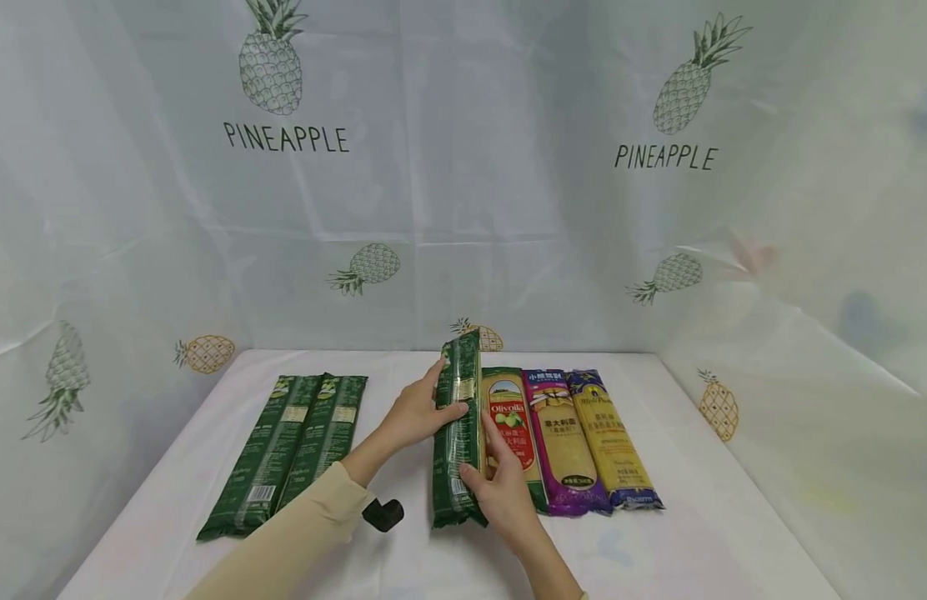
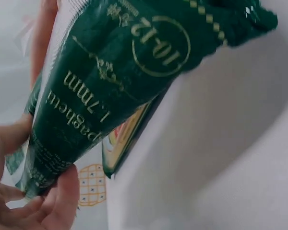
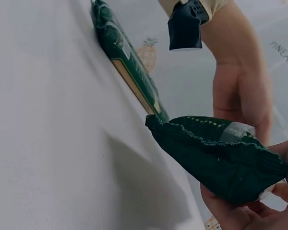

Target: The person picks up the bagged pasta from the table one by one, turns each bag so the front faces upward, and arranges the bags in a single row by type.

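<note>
Left hand point(image 1: 413, 412) and right hand point(image 1: 504, 493) grip a green "Spaghetti 1.7mm" packet point(image 2: 101, 79)

Desk point(image 1: 711, 517), right edge: bare lane outside the yellow pack point(image 1: 617, 442), widening nearward. Left edge: similar margin outside the green pair point(image 1: 263, 457). Far edge: shallow strip only; curtain point(image 1: 471, 192) rises behind. Middle: channel between green pair and raised green pack point(image 1: 454, 446), barred diagonally by left sleeve point(image 1: 283, 537) and left hand point(image 1: 414, 412). Right hand point(image 1: 501, 492) obstructs near-side access to red-label pack point(image 1: 511, 417). Three right-hand packs: hardly any gaps between.
</note>
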Demonstrator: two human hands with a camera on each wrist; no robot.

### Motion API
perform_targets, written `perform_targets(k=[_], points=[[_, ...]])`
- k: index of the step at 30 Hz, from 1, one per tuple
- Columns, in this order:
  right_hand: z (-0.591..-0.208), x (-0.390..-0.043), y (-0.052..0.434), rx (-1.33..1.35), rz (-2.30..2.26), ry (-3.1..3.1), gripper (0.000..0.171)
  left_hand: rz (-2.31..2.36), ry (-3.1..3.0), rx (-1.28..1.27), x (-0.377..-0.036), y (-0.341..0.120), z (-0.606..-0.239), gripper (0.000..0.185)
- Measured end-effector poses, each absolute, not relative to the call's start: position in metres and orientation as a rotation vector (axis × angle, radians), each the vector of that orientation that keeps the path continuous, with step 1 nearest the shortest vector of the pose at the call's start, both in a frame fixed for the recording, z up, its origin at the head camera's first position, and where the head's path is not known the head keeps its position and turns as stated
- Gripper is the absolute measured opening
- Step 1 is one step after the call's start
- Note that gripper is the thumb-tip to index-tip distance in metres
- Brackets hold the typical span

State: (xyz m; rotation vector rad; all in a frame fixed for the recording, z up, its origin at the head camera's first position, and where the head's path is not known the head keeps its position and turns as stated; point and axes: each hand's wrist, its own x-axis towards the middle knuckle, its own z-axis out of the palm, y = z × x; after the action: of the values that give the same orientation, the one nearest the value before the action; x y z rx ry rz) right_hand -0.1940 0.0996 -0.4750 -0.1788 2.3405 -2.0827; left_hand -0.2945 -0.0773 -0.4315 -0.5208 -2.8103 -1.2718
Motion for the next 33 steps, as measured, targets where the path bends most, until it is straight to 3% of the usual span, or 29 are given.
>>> perform_targets(k=[17, 26, 33], points=[[-0.472, -0.198, 0.108, -0.138, -1.929, 2.277, 0.082, -1.673, -2.722, -0.394, -0.289, -0.076, -0.428, 0.083], [-0.474, -0.200, 0.120, -0.087, -2.108, 1.799, 0.083, -1.879, -2.649, -0.329, -0.291, -0.078, -0.427, 0.081], [-0.478, -0.201, 0.119, -0.145, -2.109, 1.817, 0.082, -1.912, -2.665, -0.321, -0.293, -0.079, -0.430, 0.080]])
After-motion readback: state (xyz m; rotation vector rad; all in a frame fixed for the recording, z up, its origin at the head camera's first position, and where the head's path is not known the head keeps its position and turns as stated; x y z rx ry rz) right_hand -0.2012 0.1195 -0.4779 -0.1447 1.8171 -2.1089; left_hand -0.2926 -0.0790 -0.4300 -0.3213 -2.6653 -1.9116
